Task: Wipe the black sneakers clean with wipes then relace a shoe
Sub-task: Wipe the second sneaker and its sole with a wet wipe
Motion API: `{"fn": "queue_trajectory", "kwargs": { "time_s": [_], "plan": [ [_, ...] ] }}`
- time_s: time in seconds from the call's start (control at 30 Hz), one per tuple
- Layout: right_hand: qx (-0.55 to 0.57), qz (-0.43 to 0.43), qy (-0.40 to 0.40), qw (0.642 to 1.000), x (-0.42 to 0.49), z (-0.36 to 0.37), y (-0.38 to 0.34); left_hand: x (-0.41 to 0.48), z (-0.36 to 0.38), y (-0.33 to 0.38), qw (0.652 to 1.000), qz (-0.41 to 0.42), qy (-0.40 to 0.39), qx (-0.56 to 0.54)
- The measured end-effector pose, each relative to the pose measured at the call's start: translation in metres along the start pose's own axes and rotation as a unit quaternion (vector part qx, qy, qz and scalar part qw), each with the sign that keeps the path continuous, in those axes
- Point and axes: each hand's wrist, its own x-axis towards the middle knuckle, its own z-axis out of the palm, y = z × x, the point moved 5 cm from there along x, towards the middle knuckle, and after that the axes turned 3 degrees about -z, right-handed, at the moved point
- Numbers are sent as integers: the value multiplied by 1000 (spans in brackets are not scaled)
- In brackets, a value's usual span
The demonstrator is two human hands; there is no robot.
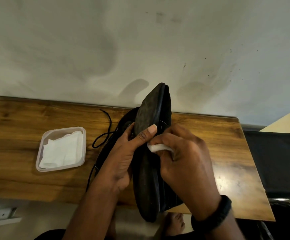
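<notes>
Wooden surface (19, 135) set against a smudged pale wall (106, 49). Left of centre on it stands a clear, square, open-topped plastic tub (61, 168) holding loose white wipes (61, 151). The sheets are crumpled and folded over one another and cover most of the tub's floor; count not readable. Tub stands well apart from both grips. Black sneaker (147, 110) is held up off the surface on edge, toe pointing away toward the wall, heel toward the person, worn sole turned left and up to the camera. Left-hand grip (123, 153) is clamped on it at midfoot: thumb laid across the sole, fingers curled round the left side. Right-hand grip (184, 153) is closed round a folded white wipe (158, 147) and presses it against the right edge of the sole, where rim meets upper, just beside the left thumb. Black band (213, 215) on the right wrist. Second black sneaker (126, 118) lies on the surface behind and under the left-hand grip, mostly hidden; only part of its collar and side show. Black lace (101, 135) trails out beside it in a loop across the wood toward the tub, not touching it. Whether the lace is threaded through any eyelets cannot be told. A bare foot (175, 224) shows on the floor below the near edge of the surface.
</notes>
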Motion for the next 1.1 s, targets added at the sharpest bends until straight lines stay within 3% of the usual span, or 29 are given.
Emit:
{"fn": "queue_trajectory", "kwargs": {
  "time_s": [0.2,0.33,0.4,0.53,0.7,0.73,0.83,0.9,0.97,1.1],
  "plan": [
    [3,-3,-161,987,-2,-4,5,0,-2,-1,999,11,25,26],
    [0,13,0,1000,3,-19,7,-2,3,0,1000,8,14,13],
    [2,15,27,1000,4,-13,4,-2,2,1,1000,10,11,8],
    [-6,-5,-44,999,2,-2,1,0,-1,1,1000,13,16,4],
    [-4,26,-194,981,-2,-7,4,1,-3,1,999,28,27,24],
    [3,24,-190,982,-2,-9,3,2,-4,1,999,28,28,25],
    [22,24,-55,998,2,-19,3,1,-1,3,999,24,16,22],
    [19,26,-9,999,3,-17,2,0,0,4,999,24,14,18],
    [11,10,-36,999,2,-8,-1,-1,0,5,1000,24,13,12],
    [20,-5,-177,984,-1,-4,0,0,-4,5,999,27,24,17]
  ]
}}
